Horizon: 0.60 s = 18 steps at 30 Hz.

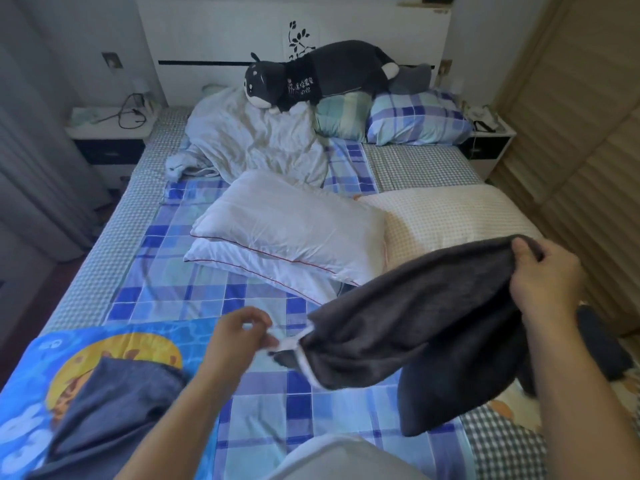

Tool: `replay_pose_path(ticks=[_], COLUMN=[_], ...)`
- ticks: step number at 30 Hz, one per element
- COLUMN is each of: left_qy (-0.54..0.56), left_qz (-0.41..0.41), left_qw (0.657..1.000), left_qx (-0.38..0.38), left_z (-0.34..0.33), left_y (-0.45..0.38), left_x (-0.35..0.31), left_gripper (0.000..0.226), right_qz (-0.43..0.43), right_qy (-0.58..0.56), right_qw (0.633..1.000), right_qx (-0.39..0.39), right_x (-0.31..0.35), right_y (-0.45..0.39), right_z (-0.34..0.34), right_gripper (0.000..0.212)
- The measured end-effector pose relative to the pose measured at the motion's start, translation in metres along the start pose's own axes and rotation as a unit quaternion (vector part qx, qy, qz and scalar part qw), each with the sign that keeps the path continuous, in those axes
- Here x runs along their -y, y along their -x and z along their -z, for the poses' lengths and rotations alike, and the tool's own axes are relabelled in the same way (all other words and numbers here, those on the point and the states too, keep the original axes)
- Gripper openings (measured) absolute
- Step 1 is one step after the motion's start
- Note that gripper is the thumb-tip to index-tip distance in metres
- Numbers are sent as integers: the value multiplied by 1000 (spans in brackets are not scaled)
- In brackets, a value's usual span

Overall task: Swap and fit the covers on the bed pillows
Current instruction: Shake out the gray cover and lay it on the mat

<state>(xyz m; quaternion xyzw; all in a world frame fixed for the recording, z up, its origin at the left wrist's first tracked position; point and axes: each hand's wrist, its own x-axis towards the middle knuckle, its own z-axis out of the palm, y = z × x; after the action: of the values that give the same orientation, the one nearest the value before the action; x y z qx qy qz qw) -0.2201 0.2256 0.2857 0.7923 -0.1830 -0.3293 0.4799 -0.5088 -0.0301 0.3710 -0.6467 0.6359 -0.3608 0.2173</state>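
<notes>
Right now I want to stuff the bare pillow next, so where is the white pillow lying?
In the head view, the white pillow lies mid-bed on the blue plaid sheet, left of the cream checked pillow and just beyond the dark cover.

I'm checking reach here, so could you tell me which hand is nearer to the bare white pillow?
Left, narrowly. The left hand pinches the dark cover just below the white pillow; the right hand grips the cover off to the pillow's right.

Open sheet [194, 282] ahead of my left hand [239, 336]. White pillows [287, 233] block straight ahead of my right hand [543, 282]; blue quilt [41, 386] and folded grey cloth [114, 407] crowd left.
</notes>
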Motion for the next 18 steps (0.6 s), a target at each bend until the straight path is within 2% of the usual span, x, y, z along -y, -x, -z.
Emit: replay_pose_path(ticks=[2, 4, 7, 9, 11, 13, 15, 16, 18], left_qy=[110, 130, 17, -81, -150, -187, -197, -209, -249], left_qz=[-48, -117, -163, -189, -223, -250, -265, -273, -283], left_qw=[992, 979, 961, 946, 929, 916, 910, 904, 900], left_qx=[37, 104, 223, 252, 254, 252, 252, 255, 218], left_z=[10, -4, -57, -87, -101, -107, -103, -98, -82], left_y=[-3, -4, 0, -2, -11, -23, -33, -39, -49], left_x=[-20, -49, -68, -57, -42, -32, -26, -22, -13], left_gripper=[26, 14, 46, 68, 85, 84, 67, 50, 17], right_qz=[16, 59, 163, 215, 240, 254, 257, 245, 207], right_qy=[21, -28, 22, 24, -2, -33, -52, -75, -123], right_qw=[997, 978, 915, 879, 856, 836, 834, 844, 889], right_qx=[77, 197, 370, 426, 457, 484, 486, 472, 389], right_x=[-4, 9, 37, 59, 81, 96, 98, 94, 81], right_y=[-2, 14, 45, 59, 64, 62, 55, 50, 35], right_z=[2, -10, -30, -29, -11, 9, 21, 23, 18], right_gripper=[24, 14, 18, 27, 29, 15, 10, 10, 11])
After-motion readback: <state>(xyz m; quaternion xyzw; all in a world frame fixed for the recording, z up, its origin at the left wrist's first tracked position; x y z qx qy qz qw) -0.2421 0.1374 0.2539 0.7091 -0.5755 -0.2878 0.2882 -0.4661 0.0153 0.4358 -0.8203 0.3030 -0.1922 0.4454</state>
